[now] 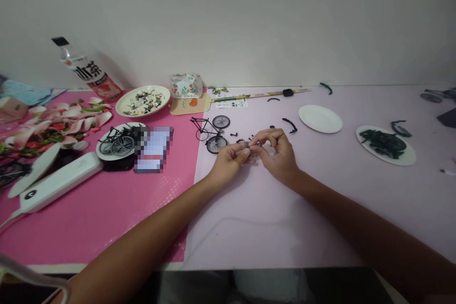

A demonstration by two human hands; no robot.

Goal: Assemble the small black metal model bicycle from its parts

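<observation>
Bottle label (89, 72): "茶" legible | left hand (230, 161), right hand (280, 154): fingertips nearly together, pinching small dark part (246, 144)

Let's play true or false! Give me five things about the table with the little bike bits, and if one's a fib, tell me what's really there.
1. The left hand and right hand meet at a small piece. True.
2. The tea bottle has a white cap. False: the bottle has a black cap.
3. Dark green parts lie on a white plate over to the right. True.
4. The white device with a cable lies on the pale purple part of the table. False: the white device lies on the pink part.
5. Two spoked wheels show just beyond the left hand. True.
</observation>
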